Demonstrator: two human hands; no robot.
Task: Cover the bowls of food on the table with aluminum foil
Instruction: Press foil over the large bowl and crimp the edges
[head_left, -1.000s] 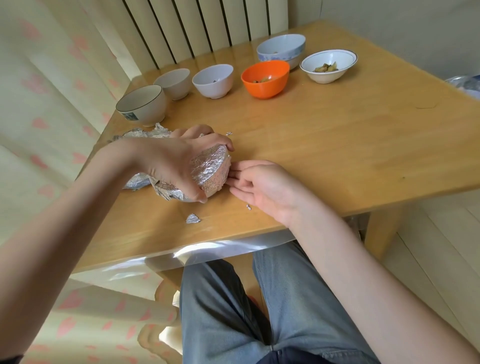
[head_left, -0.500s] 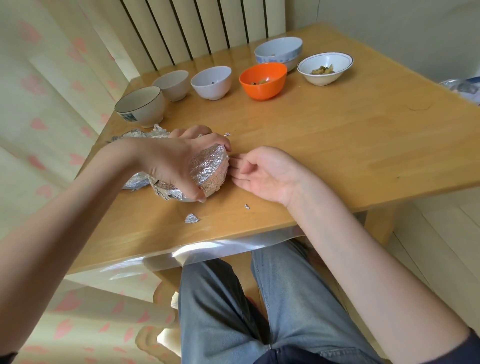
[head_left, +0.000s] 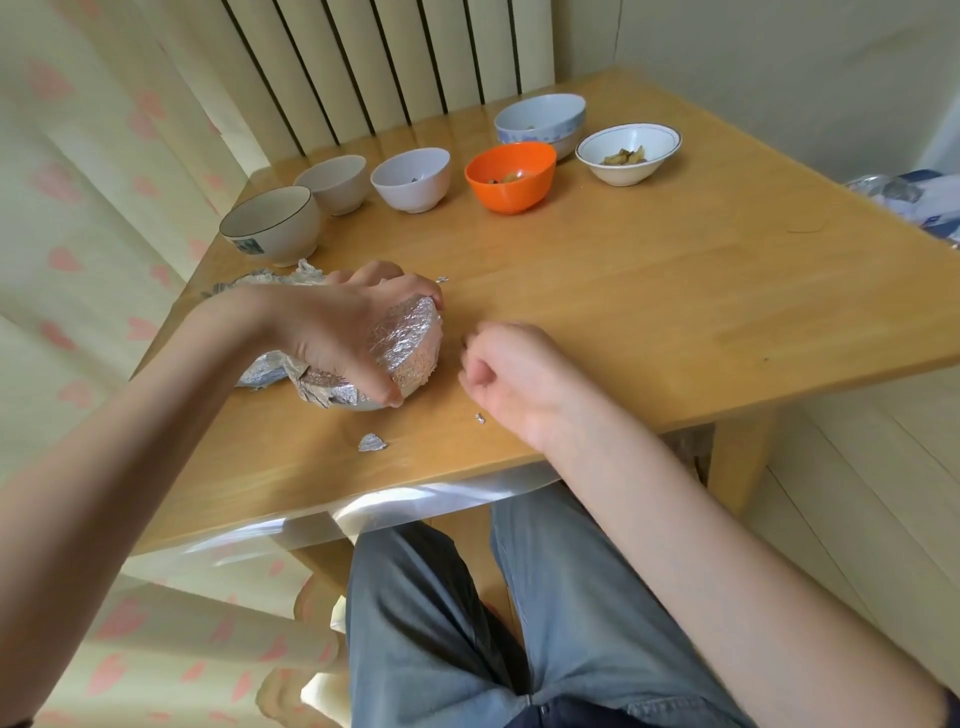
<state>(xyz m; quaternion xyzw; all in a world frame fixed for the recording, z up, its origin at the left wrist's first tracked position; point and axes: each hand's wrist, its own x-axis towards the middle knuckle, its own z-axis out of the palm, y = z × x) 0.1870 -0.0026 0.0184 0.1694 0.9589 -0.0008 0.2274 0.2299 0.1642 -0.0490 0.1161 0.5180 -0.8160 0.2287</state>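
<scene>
Left hand (head_left: 343, 332) grips foil-wrapped bowl (head_left: 405, 353); orange bowl (head_left: 510, 176) holds food.

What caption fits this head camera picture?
Left hand grips a foil-covered bowl; six bowls wait uncovered.

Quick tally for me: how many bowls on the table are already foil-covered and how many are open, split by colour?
Foil-covered bowl, gripped by the left hand: 1
Open orange plastic bowl: 1
Open blue-patterned bowl: 1
Open white or off-white bowls: 4
Total: 7 bowls, 6 open
</scene>
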